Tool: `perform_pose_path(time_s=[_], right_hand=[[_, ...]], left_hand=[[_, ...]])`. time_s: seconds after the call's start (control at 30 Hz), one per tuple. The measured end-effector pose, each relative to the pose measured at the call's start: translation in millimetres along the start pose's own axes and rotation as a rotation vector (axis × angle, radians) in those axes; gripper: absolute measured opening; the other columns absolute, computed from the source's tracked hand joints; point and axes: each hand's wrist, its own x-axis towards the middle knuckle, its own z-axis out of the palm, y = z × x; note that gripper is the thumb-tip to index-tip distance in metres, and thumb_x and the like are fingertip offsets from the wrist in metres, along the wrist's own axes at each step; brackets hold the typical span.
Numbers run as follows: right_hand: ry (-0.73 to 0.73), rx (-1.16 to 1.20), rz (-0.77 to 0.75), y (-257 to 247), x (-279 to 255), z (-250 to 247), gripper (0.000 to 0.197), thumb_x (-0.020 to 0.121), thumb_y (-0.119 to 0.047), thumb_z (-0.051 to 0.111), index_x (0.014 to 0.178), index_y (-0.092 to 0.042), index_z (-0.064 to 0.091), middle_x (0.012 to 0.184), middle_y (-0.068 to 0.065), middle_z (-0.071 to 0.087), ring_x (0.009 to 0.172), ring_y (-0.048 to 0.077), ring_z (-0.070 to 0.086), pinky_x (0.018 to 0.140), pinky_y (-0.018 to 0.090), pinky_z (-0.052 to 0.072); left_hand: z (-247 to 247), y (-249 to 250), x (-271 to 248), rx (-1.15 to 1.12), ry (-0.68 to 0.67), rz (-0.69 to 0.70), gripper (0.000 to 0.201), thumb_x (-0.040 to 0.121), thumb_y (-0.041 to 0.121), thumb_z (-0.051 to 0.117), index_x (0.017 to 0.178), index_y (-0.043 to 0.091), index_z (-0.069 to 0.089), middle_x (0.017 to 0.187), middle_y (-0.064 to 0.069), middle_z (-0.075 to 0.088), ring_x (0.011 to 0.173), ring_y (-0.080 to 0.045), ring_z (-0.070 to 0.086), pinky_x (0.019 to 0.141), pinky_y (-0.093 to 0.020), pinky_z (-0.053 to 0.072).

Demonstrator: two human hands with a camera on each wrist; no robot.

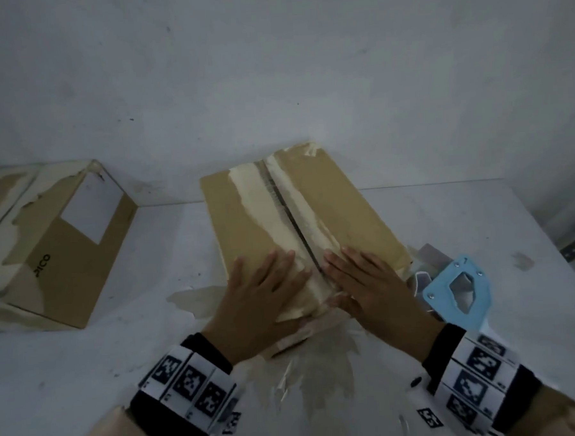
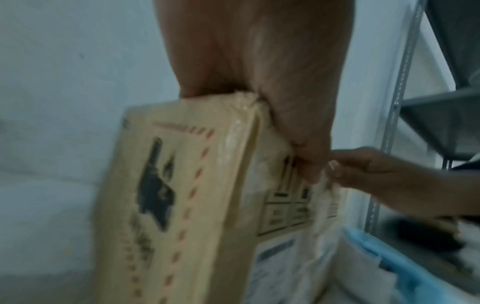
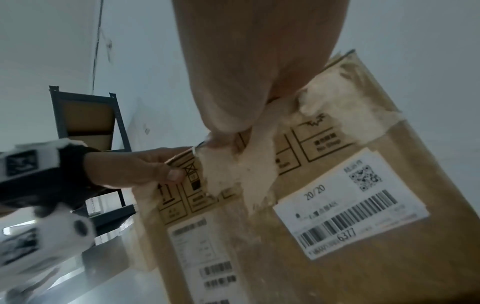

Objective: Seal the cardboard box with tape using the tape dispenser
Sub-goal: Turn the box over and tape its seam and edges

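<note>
The brown cardboard box (image 1: 246, 220) stands mid-table with its two top flaps shut; a dark seam (image 1: 292, 217) runs between them, edged by pale torn paper. My left hand (image 1: 266, 282) lies flat on the left flap at the near edge, fingers straight. My right hand (image 1: 362, 277) lies flat on the right flap beside the seam. Both thumbs reach down over the box's near face (image 3: 363, 267), which carries barcode labels. The light-blue tape dispenser (image 1: 459, 288) lies on the table just right of my right hand; neither hand touches it.
A second cardboard box (image 1: 64, 246) with a white label sits at the left. A white wall stands close behind the table (image 1: 119, 343). Torn paper residue (image 1: 320, 366) marks the table near me. Metal shelving (image 2: 441, 102) stands off to the right.
</note>
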Motion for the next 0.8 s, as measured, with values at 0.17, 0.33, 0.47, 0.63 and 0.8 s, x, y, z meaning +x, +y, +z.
perform_pose_path(time_s=[0.17,0.33,0.47,0.63,0.8], right_hand=[[0.171,0.061,-0.055,-21,-6,7,0.043,0.101,-0.030,0.026,0.114,-0.010,0.062,0.118,0.007,0.066,0.108,0.031,0.060,0.094,0.037,0.036],[0.192,-0.009,-0.107,-26,-6,14,0.032,0.102,-0.020,0.024,0.117,-0.011,0.050,0.119,0.005,0.065,0.105,0.035,0.062,0.090,0.040,0.035],[0.173,0.110,-0.055,-26,-9,11,0.038,0.102,-0.023,0.027,0.114,-0.008,0.059,0.118,0.008,0.065,0.115,0.029,0.054,0.098,0.036,0.033],[0.147,0.056,-0.071,-7,-26,-1,0.032,0.101,-0.021,0.028,0.121,-0.015,0.052,0.121,0.005,0.063,0.117,0.021,0.048,0.099,0.038,0.033],[0.247,0.051,0.005,-25,-17,5,0.038,0.101,-0.025,0.030,0.108,-0.012,0.064,0.112,0.006,0.069,0.112,0.022,0.050,0.094,0.037,0.033]], left_hand=[[7,-8,-16,0.065,0.190,0.109,0.055,0.081,0.047,0.038,0.131,0.025,0.041,0.136,-0.001,0.053,0.125,-0.022,0.040,0.082,-0.058,0.047],[16,22,-15,-0.066,0.385,0.039,0.042,0.083,0.033,0.042,0.119,0.022,0.058,0.120,0.005,0.065,0.110,-0.017,0.062,0.085,-0.062,0.046],[27,18,-14,-0.029,0.457,0.056,0.036,0.084,0.029,0.045,0.112,0.022,0.067,0.115,0.007,0.067,0.108,-0.015,0.064,0.094,-0.052,0.045],[33,-1,-14,-0.087,0.580,0.091,0.031,0.086,0.027,0.050,0.111,0.018,0.066,0.114,0.001,0.068,0.109,-0.018,0.063,0.096,-0.046,0.034],[31,-9,-11,-0.132,0.655,0.069,0.027,0.085,0.026,0.053,0.099,0.014,0.072,0.108,-0.001,0.071,0.105,-0.017,0.065,0.095,-0.041,0.038]])
